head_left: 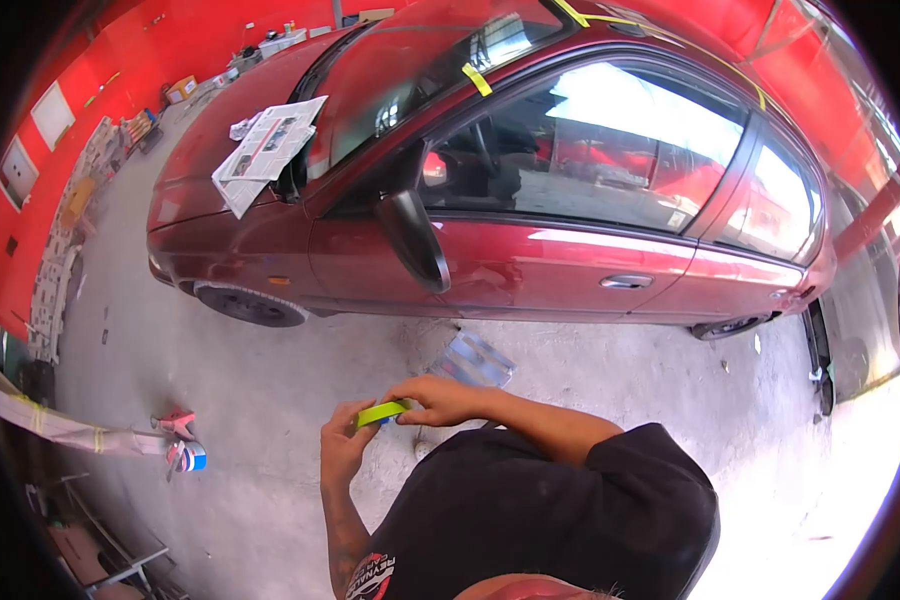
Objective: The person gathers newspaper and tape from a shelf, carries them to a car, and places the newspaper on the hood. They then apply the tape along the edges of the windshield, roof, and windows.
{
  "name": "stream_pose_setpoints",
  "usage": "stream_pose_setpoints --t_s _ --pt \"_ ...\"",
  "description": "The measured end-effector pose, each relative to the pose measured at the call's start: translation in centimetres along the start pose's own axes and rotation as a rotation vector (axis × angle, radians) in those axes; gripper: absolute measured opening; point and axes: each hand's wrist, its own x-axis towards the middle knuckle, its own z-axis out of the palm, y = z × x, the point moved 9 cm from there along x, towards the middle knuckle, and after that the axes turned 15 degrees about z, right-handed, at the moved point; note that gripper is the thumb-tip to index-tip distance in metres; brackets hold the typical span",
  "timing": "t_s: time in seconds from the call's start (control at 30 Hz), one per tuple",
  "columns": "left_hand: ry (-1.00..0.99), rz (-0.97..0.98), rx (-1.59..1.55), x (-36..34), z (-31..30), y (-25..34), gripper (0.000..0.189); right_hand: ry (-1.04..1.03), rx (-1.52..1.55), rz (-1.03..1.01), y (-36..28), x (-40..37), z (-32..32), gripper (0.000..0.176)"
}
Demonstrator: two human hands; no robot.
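Note:
Both my hands meet in front of my chest around a roll of yellow-green tape (382,412). My left hand (343,440) grips the roll's left side with its fingers. On the other side, my right hand (435,400) has its fingers closed on the roll's right edge. Beyond them stands a dark red car (530,262), with its black side mirror (412,240) sticking out towards me. A short strip of yellow tape (477,80) is stuck on the windshield pillar, and more yellow tape runs along the roof edge. Folded newspaper (267,152) lies at the hood's rear corner.
A greyish flat panel (473,360) lies on the concrete floor beside the car. To the left are a blue-and-white can (192,458), a pink-red object (177,422) and a long wrapped piece (80,430). Metal framing (135,565) stands at the lower left.

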Motion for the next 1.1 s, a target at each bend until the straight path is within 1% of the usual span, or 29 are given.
stream_pose_setpoints --t_s 0.03,0.07,0.1,0.13,0.2,0.33,0.4,0.43,0.53,0.63,0.73,0.83,1.0,1.1 --pt "-0.024 0.009 0.071 0.1 -0.4 -0.5 0.039 -0.012 0.011 0.017 -0.2 0.1 -0.2 0.041" --pt "0.011 0.027 0.152 0.2 -0.9 -0.5 0.040 -0.026 0.023 0.032 -0.2 0.2 -0.1 0.041" --pt "0.048 0.046 0.234 0.5 -1.0 -0.1 0.042 0.007 0.058 0.035 -0.3 0.3 -0.2 0.042" --pt "0.086 0.066 0.316 0.7 -1.3 0.3 0.043 0.036 0.011 0.084 -0.1 0.2 -0.2 0.043" --pt "0.043 0.045 0.383 0.8 -1.1 0.1 0.044 0.090 -0.083 0.181 0.1 -0.1 -0.2 0.046" --pt "-0.070 -0.026 0.413 0.4 -0.3 -1.2 0.044 0.181 -0.195 0.226 1.9 -0.2 0.8 0.050" --pt "-0.082 -0.030 0.432 0.6 0.1 -1.4 0.042 0.198 -0.198 0.275 2.8 -0.4 1.0 0.050" --pt "-0.092 -0.030 0.440 0.6 0.5 -1.4 0.041 0.215 -0.219 0.268 3.1 -0.5 1.1 0.051" --pt "-0.031 -0.065 0.420 0.5 0.4 -1.9 0.036 0.243 -0.277 0.249 3.2 -0.5 0.9 0.051" --pt "-0.015 0.055 0.605 0.9 0.7 -0.5 0.025 0.228 -0.299 0.218 2.8 -0.7 0.8 0.051" --pt "0.039 0.108 0.680 0.6 0.3 -0.4 0.016 0.200 -0.273 0.170 3.5 -0.5 1.8 0.052" --pt "0.066 0.147 0.640 0.3 0.0 -0.8 0.013 0.168 -0.213 0.159 3.4 -0.7 2.2 0.051" --pt "0.052 0.086 0.535 0.1 0.2 -1.4 0.015 0.099 -0.113 0.160 3.0 -1.0 2.4 0.050" --pt "0.007 0.019 0.448 0.2 0.6 -2.3 0.015 0.060 -0.183 0.130 3.3 -1.2 2.8 0.050"
